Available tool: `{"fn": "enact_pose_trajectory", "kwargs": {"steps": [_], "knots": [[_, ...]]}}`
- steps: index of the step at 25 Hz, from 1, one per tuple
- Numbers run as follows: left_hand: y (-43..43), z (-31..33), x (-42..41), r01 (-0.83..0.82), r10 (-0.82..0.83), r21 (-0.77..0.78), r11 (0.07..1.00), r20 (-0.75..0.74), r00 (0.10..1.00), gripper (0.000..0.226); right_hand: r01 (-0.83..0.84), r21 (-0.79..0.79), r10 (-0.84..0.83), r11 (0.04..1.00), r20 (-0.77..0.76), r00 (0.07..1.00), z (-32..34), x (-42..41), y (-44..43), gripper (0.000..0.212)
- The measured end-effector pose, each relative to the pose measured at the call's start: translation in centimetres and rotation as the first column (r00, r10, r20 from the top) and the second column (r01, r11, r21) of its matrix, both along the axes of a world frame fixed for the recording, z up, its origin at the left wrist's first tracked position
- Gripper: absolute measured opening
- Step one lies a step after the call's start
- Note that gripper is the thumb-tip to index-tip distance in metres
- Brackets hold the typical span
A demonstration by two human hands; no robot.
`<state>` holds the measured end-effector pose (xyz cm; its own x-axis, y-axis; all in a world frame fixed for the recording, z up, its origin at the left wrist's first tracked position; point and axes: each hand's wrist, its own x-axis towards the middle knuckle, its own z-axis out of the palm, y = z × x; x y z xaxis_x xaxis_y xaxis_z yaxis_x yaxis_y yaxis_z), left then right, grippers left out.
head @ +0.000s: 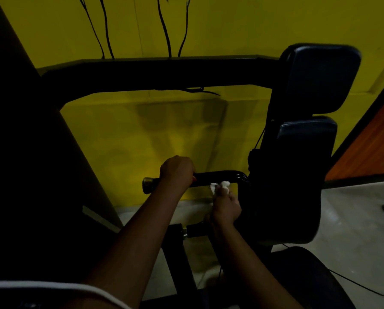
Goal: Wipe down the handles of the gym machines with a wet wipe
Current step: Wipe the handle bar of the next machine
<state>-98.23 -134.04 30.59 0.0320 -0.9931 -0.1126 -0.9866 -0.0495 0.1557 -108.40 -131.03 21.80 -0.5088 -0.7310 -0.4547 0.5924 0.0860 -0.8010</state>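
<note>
Right hand (226, 206) pinches a crumpled wet wipe (220, 186) against the black machine handle (217, 176) near its bend; left hand (177, 171) curls round the same bar. Best practice: wrap the wipe around the bar, sweeping towards the end cap (147, 183)

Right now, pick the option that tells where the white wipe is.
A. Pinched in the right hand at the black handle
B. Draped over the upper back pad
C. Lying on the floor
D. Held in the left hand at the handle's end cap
A: the right hand pinches the white wipe up against the black handle near its bend, while the left hand grips the bar with no wipe.
</note>
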Motion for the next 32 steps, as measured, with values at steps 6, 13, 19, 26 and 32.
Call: {"fn": "enact_pose_trajectory", "kwargs": {"steps": [6,13,19,26,32], "knots": [[0.6,-0.4,-0.2,-0.031,0.031,-0.016,0.999,-0.018,0.999,0.02,-0.23,0.091,0.244,0.969,-0.204,0.948,0.2,2.4,-0.4,0.011],[0.7,-0.5,-0.3,-0.001,0.001,-0.018,1.0,0.008,1.0,0.022,-0.517,0.087,0.518,0.851,0.016,0.855,-2.3,-2.9,-3.5,0.045],[0.6,0.0,-1.0,0.098,-0.099,0.016,0.995,0.135,0.986,0.025,-0.526,-0.146,0.543,0.838,0.129,0.83,-0.6,-2.8,-2.5,0.021],[0.5,0.0,-1.6,0.266,-0.28,0.154,0.952,0.077,0.957,0.044,-0.399,0.151,0.424,0.905,-0.413,0.806,0.3,-3.1,0.7,0.018],[0.4,-0.1,-3.2,0.282,-0.27,0.194,0.94,-0.087,0.959,0.044,0.005,-0.224,-0.206,0.975,-0.888,0.412,2.1,-6.8,1.0,0.002]]}}
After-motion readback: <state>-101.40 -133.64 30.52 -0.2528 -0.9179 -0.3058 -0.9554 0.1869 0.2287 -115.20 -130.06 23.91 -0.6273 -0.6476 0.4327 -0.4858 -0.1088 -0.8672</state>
